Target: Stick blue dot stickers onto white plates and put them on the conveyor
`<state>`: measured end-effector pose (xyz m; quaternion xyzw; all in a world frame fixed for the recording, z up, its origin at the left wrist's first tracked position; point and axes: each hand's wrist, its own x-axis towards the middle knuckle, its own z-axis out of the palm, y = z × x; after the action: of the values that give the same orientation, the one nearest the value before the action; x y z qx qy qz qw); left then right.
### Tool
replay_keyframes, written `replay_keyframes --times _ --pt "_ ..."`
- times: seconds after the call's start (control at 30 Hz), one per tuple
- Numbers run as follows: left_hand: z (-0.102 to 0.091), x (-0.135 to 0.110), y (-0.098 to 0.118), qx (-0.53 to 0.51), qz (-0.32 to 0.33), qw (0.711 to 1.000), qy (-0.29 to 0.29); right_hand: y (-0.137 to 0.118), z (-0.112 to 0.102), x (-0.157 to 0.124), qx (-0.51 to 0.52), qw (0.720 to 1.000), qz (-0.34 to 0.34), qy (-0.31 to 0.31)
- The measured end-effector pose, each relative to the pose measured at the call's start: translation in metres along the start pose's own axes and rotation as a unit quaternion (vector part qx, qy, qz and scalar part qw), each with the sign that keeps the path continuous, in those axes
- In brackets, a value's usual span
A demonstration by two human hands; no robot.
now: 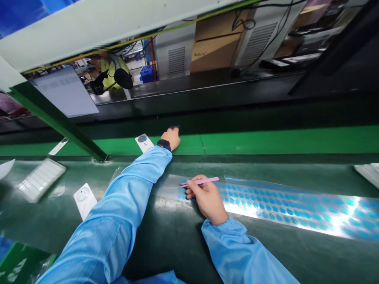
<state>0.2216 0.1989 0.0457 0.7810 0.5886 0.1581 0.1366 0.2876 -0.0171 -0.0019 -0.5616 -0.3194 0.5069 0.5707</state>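
My right hand point(209, 201) pinches pink tweezers point(204, 181), their dark tips pointing left just above a clear sheet of round blue stickers point(266, 200). Stretched far forward, my left hand point(171, 138) is closed at the green strip, a dark watch at its wrist. A dark flat piece point(175, 127) sticks out past its fingers; most of it is hidden, so its kind is unclear. Left of that hand lies a white phone-shaped panel point(145, 144) with a round dark camera area. A similar white panel point(83, 199) lies nearer, partly behind my left sleeve.
A green post point(59, 118) rises at the left from the dark green bench. A white compartment tray point(42, 180) and another slim white panel point(58, 146) lie near it. A green bin point(25, 264) stands at lower left. Beyond the bench is a person in yellow point(114, 67).
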Motion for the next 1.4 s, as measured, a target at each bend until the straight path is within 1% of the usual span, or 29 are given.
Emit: replay_keyframes --times 0.1,0.17,0.23,0.33,0.4,0.5,0.57,0.6,0.67,0.7,0.77,0.87,0.93,1.0,1.03,1.1,1.2,1.3,1.4 --pt "-0.022 -0.007 -0.015 -0.041 -0.025 0.998 0.048 -0.001 0.001 0.0 0.004 1.0 -0.004 -0.002" --pt "-0.036 -0.022 -0.033 -0.068 -0.056 0.993 0.078 -0.001 0.002 0.001 0.01 1.0 -0.007 -0.003" --pt "-0.044 -0.041 -0.056 -0.097 -0.085 0.988 0.087 -0.002 0.003 0.002 0.011 1.0 -0.004 -0.003" --pt "-0.043 -0.062 -0.086 -0.136 -0.128 0.98 0.071 -0.002 0.004 0.002 0.005 1.0 -0.003 0.002" --pt "-0.039 -0.063 -0.098 -0.159 -0.155 0.971 0.084 -0.002 0.004 0.002 0.004 1.0 -0.009 0.008" --pt "-0.036 -0.047 -0.1 -0.198 -0.18 0.955 0.128 -0.003 0.004 0.002 0.016 1.0 -0.018 0.007" --pt "-0.041 -0.038 -0.095 -0.223 -0.175 0.947 0.151 -0.004 0.004 0.003 0.023 0.999 -0.024 0.002" --pt "-0.044 -0.037 -0.092 -0.233 -0.165 0.945 0.159 -0.005 0.004 0.003 0.026 0.999 -0.028 0.0" --pt "-0.049 -0.046 -0.089 -0.244 -0.141 0.945 0.165 -0.005 0.005 0.004 0.033 0.999 -0.033 -0.001" --pt "-0.051 -0.057 -0.09 -0.245 -0.129 0.947 0.162 -0.005 0.005 0.004 0.04 0.999 -0.034 0.0" --pt "-0.052 -0.089 -0.094 -0.242 -0.105 0.954 0.141 -0.005 0.006 0.004 0.056 0.998 -0.028 0.002" --pt "-0.05 -0.153 -0.104 -0.225 -0.08 0.967 0.086 -0.004 0.004 0.004 0.074 0.997 -0.007 0.006" --pt "-0.048 -0.195 -0.107 -0.212 -0.069 0.974 0.05 -0.004 0.002 0.004 0.076 0.997 -0.001 -0.001" --pt "-0.044 -0.226 -0.106 -0.208 -0.061 0.976 0.026 -0.007 0.0 0.003 0.059 0.998 0.0 -0.017" --pt "-0.042 -0.237 -0.105 -0.202 -0.051 0.978 0.016 -0.009 -0.001 0.001 0.041 0.999 0.001 -0.026" --pt "-0.038 -0.25 -0.103 -0.174 -0.02 0.985 -0.007 -0.016 -0.001 0.0 -0.008 0.999 0.005 -0.038" --pt "-0.037 -0.252 -0.101 -0.098 0.028 0.993 -0.054 -0.026 0.001 0.001 -0.086 0.995 0.017 -0.041" --pt "-0.041 -0.247 -0.095 -0.036 0.028 0.992 -0.119 -0.033 0.005 0.008 -0.145 0.987 0.052 -0.04" --pt "-0.045 -0.244 -0.087 0.01 0.014 0.985 -0.17 -0.035 0.008 0.015 -0.157 0.983 0.091 -0.028"
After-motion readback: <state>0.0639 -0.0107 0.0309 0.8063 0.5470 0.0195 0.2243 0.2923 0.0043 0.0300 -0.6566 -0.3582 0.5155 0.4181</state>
